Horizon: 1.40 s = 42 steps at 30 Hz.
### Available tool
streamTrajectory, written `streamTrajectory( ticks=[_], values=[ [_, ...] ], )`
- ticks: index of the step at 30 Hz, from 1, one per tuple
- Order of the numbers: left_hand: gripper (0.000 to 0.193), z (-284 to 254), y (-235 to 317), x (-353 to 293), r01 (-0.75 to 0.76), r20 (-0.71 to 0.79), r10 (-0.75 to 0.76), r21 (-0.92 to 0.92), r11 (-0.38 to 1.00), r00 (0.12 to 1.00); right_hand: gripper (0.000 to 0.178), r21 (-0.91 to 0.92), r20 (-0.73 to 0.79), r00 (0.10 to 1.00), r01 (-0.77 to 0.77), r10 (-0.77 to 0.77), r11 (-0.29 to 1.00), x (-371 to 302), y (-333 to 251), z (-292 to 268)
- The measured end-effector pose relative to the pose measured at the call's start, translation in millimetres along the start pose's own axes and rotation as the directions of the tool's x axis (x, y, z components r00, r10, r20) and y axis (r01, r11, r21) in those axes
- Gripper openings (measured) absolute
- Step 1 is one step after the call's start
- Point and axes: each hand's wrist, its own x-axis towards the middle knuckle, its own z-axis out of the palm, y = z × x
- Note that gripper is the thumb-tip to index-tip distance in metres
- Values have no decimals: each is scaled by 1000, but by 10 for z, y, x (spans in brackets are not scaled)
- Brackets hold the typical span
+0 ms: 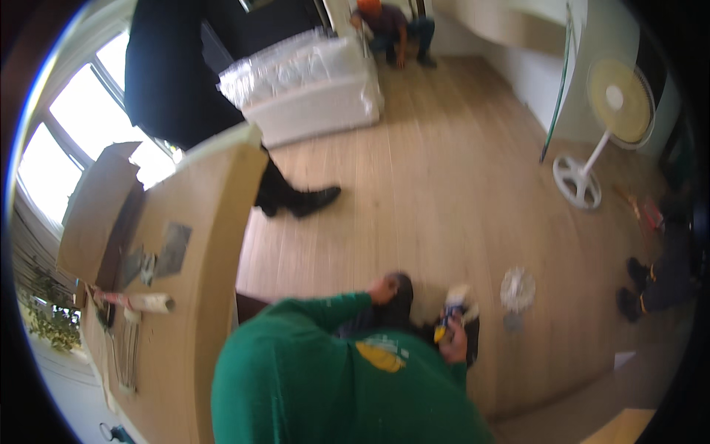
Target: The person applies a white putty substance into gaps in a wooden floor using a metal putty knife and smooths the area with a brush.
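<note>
My left hand point(384, 290) rests on my dark-trousered knee point(401, 300). Its fingers are too small and blurred to read. Lower right of it, my right hand point(455, 342) is closed around a blue-and-yellow hand-held item point(447, 323), whose kind I cannot make out. A pale, blurred piece point(460, 296) is at the far end of that item, close to the floor. Just right of this lies a round, whitish, lacy-looking thing point(518, 289) on the wooden floor, with a small grey patch point(513, 321) below it.
At my left stands a wooden worktop point(211, 244) bearing a paint roller point(151, 302) and an open cardboard box point(100, 214). Beyond it a person in black point(296, 194) stands. Plastic-wrapped white furniture point(310, 96), a crouching person point(388, 29) and a standing fan point(617, 103) are farther off.
</note>
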Motion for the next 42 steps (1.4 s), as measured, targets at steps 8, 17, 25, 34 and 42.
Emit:
streamTrajectory(
  ticks=[8,17,25,34,42],
  values=[
    [44,-17,783,-317,51,110,-62,99,994,992,29,111,179,984,-40,19,993,-17,-159,-127],
    [66,272,771,-313,212,401,-94,-261,942,911,32,-218,-29,999,-29,24,975,-97,4,186],
    [67,324,1052,-232,92,373,-65,-55,994,926,23,-905,-62,959,63,-278,421,267,387,766],
    [53,574,1372,-243,200,190,-169,-154,968,967,37,-990,130,910,95,-393,-107,347,304,752],
    [44,737,1524,-351,128,-16,-137,-256,958,990,56,-974,218,816,215,-535,-69,-63,200,887]
  ],
)
